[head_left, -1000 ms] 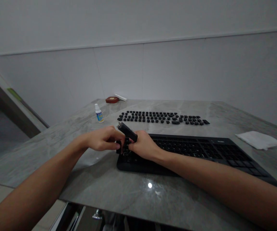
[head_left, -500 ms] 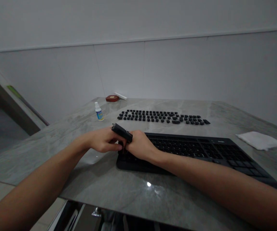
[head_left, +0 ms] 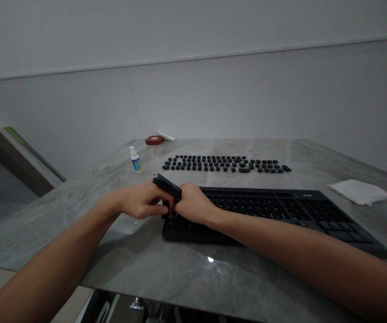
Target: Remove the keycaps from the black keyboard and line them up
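A black keyboard [head_left: 291,204] lies on the marble-patterned table, with keys gone from much of its left and middle part. My right hand [head_left: 193,202] is closed around a slim black-handled tool [head_left: 166,185], whose rear end points up and to the left. The tool's working tip is hidden under my fingers, low over the keyboard's left end. My left hand [head_left: 143,199] is bent over the keyboard's upper left corner, thumb and fingers closed about it. Whether it also pinches a small part there cannot be seen. Beyond the keyboard, loose black keycaps [head_left: 213,167] lie in rows.
A small white spray bottle [head_left: 135,160] with a blue label stands at the left. Behind it are a reddish-brown box [head_left: 154,140] and a white flat piece [head_left: 166,136]. A folded white cloth or tissue [head_left: 360,191] lies at the right. An open drawer [head_left: 122,309] shows below the table edge.
The view has shifted slightly. Both hands stay at the keyboard's left end, and the tool keeps nearly the same tilt. Nothing has been visibly let go or picked up.
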Demonstrator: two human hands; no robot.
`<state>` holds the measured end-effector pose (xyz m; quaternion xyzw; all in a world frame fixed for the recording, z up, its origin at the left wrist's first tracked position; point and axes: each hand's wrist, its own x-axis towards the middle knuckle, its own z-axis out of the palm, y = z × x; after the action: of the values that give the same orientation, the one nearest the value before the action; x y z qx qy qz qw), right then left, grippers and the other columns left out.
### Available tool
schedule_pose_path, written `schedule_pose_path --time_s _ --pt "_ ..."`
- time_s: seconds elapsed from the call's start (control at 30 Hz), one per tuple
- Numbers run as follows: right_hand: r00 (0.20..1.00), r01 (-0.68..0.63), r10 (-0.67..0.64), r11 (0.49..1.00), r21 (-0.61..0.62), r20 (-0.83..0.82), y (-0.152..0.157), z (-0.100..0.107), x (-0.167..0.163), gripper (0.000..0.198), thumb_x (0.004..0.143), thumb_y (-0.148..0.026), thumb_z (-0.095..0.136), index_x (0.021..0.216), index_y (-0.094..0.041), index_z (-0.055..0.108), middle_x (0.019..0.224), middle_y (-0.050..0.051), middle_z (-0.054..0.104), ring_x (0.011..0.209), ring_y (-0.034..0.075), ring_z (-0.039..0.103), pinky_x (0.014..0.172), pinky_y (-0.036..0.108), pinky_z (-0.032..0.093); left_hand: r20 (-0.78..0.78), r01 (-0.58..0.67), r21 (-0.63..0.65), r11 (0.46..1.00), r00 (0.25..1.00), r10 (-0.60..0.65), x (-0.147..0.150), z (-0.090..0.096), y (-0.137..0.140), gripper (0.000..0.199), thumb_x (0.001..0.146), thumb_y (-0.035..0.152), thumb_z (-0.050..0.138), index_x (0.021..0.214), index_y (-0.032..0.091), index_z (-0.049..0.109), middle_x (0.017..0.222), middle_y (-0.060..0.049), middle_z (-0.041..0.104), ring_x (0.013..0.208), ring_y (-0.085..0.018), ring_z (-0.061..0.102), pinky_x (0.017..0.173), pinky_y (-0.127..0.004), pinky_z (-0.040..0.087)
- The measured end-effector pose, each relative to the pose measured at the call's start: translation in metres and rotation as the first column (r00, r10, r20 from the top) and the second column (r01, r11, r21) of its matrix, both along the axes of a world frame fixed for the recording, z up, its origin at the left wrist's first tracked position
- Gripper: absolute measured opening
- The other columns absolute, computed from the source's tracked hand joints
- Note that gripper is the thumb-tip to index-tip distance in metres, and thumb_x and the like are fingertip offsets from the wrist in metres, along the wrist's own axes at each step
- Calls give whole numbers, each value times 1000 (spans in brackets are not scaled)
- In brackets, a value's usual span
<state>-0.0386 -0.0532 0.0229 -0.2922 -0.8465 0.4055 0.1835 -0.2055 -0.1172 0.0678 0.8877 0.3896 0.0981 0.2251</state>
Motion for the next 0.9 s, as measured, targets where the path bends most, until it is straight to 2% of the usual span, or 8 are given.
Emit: schedule_pose_path --time_s 0.1,0.17,0.3,0.4,0.53,0.67,0.77,0.9 --pt "994 31 -31 1000 -2 -103 5 -7 1 8 62 -8 60 58 -15 60 57 0 59 60 15 56 53 22 36 39 -59 -11 998 998 59 -4 -4 4 17 89 23 54 84 13 67 76 -5 69 61 -12 59 55 -20 44" --pt "972 95 -102 995 -44 -213 9 -11 -1 12 63 -11 58 54 -17 52 52 -3 51 55 12 49 51 22 32 125 -165 -72 984 977 173 -8 -8 8 23 91 31 54 88 12 65 71 -4 67 50 -9 53 45 -17 39" --pt "882 251 -324 938 -241 -342 17 -15 -6 20 61 -15 59 53 -19 42 49 -7 40 50 10 38 49 24 28 313 -404 -163 900 844 436 -17 -12 16 30 91 39 55 97 11 64 60 1 61 38 -4 42 35 -14 32" --pt "828 267 -411 887 -378 -382 22 -19 -11 20 57 -16 60 55 -20 41 48 -8 39 49 10 36 49 25 28 385 -518 -142 843 756 530 -24 -15 22 27 89 36 58 99 13 66 64 0 62 38 -4 44 36 -14 33" --pt "784 234 -444 859 -456 -434 25 -22 -13 20 54 -17 60 56 -21 41 47 -8 37 48 10 34 49 25 27 444 -583 -224 781 653 614 -30 -20 28 26 87 32 56 101 14 69 80 -5 71 40 -4 49 39 -16 39" --pt "773 195 -439 852 -487 -458 26 -23 -13 19 53 -19 59 57 -21 41 48 -9 36 47 9 33 49 25 26 493 -561 -367 742 559 666 -31 -23 31 34 84 32 56 107 11 69 94 -13 73 41 -7 50 38 -21 40" --pt "770 188 -436 853 -487 -465 26 -22 -13 19 54 -20 59 57 -21 41 48 -9 35 47 9 33 48 25 26 483 -574 -364 733 557 676 -32 -24 32 37 84 32 56 112 12 68 100 -14 73 42 -7 51 39 -21 40" --pt "773 187 -429 858 -479 -467 25 -23 -13 20 54 -20 59 56 -21 39 48 -9 34 47 8 31 48 24 25 336 -694 -191 694 618 711 -42 -30 37 34 82 31 59 112 18 70 101 -9 74 44 -7 54 40 -20 40"
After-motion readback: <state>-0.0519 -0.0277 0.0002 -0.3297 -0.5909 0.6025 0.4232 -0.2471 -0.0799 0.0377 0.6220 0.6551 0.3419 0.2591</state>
